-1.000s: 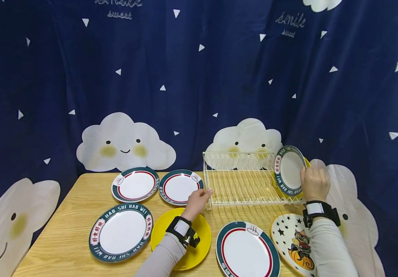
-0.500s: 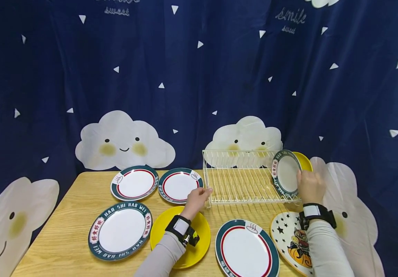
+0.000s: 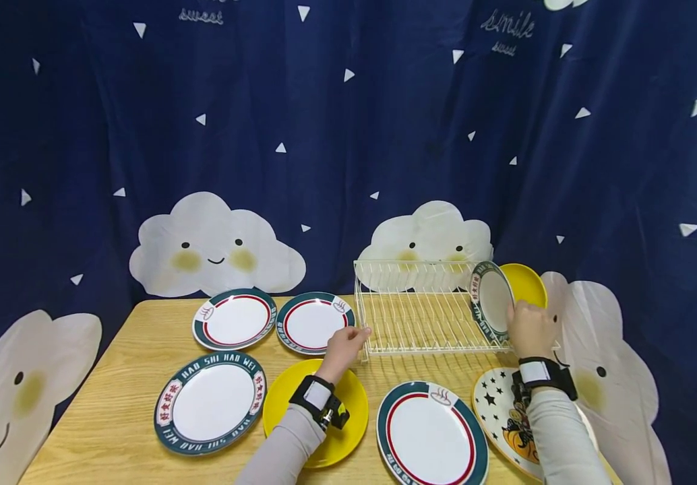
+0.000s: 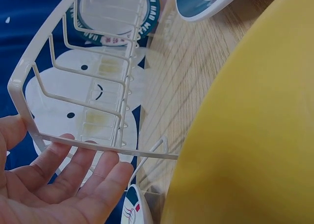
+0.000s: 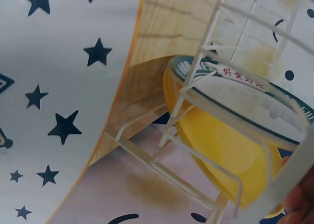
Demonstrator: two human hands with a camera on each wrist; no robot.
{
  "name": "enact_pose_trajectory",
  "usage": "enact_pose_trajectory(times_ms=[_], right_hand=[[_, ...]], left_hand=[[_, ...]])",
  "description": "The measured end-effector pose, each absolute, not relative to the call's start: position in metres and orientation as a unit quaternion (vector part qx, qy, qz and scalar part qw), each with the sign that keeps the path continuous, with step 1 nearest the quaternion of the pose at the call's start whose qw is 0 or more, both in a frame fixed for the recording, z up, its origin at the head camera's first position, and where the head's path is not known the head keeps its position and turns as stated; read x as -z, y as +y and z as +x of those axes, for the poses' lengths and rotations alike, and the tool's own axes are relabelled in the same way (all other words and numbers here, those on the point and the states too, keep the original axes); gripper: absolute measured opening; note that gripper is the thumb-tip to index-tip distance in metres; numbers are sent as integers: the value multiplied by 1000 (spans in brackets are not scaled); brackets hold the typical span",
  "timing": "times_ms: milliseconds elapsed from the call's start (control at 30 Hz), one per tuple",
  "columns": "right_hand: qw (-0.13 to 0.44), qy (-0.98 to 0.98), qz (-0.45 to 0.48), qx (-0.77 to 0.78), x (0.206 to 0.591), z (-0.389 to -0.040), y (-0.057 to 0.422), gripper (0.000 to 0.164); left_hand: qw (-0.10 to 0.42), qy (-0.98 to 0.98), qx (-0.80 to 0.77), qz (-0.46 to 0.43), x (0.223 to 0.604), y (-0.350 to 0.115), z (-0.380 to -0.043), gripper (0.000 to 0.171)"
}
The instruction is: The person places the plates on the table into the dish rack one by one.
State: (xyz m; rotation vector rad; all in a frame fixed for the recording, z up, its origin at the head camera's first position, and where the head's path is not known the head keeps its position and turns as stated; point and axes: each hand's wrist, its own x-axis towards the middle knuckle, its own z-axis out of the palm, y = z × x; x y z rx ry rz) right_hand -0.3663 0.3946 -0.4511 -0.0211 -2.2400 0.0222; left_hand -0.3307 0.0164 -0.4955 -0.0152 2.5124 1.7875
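Observation:
A white wire dish rack stands at the table's back right. My left hand grips its left end; in the left wrist view the fingers lie against the end frame. A green-rimmed white plate leans upright in the right end of the rack. My right hand pinches its right edge; in the right wrist view only some fingers show at the corner. Behind that plate, a yellow plate stands in the rack's end slots, partly hidden by the right hand.
Flat on the table lie a large lettered plate, two smaller green-rimmed plates, a yellow plate under the left forearm, a red-ringed plate and a star-patterned plate under the right forearm. A blue curtain hangs behind.
My right hand has moved left and slightly down with the green-rimmed plate, uncovering more of the yellow plate behind it. The left hand has stayed on the rack.

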Motion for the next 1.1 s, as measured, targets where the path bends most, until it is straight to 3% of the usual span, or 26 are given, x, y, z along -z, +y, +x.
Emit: enact_pose_trajectory(times_ms=[333,800,1100], right_hand=[[423,-904,-6,-58,450,-352,388,33],[410,-880,-131,-203,456,-314,397,37],[296,-908,-200,-219,473,-302,402,52]], left_hand=[[20,817,-576,4,494,14,-330,46],[16,812,-583,2,494,15,-328,43],[15,813,-582,2,494,16,-329,42]])
